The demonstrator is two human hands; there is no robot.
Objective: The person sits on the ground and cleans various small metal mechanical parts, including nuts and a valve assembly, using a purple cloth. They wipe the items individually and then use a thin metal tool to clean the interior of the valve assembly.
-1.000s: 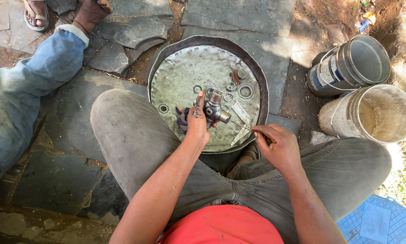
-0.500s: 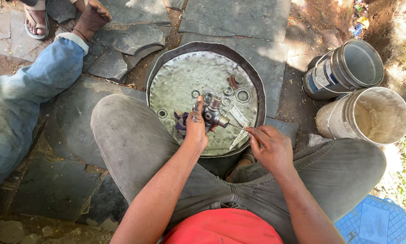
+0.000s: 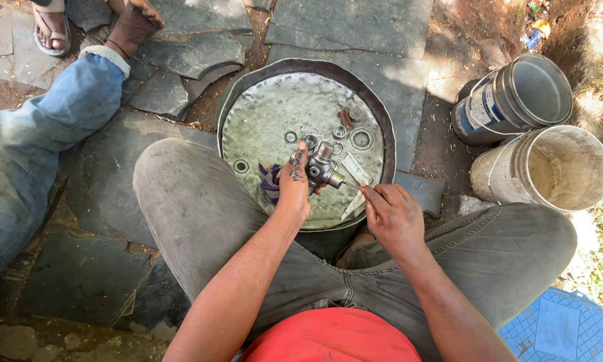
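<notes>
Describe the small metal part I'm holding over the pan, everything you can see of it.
The metal part is a small, grimy grey body, like cast metal, with short round ports sticking out: one points up, one points right toward the right hand. The left hand grips it from the left, fingers wrapped around its body, holding it just above the round dented pan. A thin tool in the right hand meets its right-hand port. Loose washers and nuts lie in the pan behind it. Its underside is hidden.
</notes>
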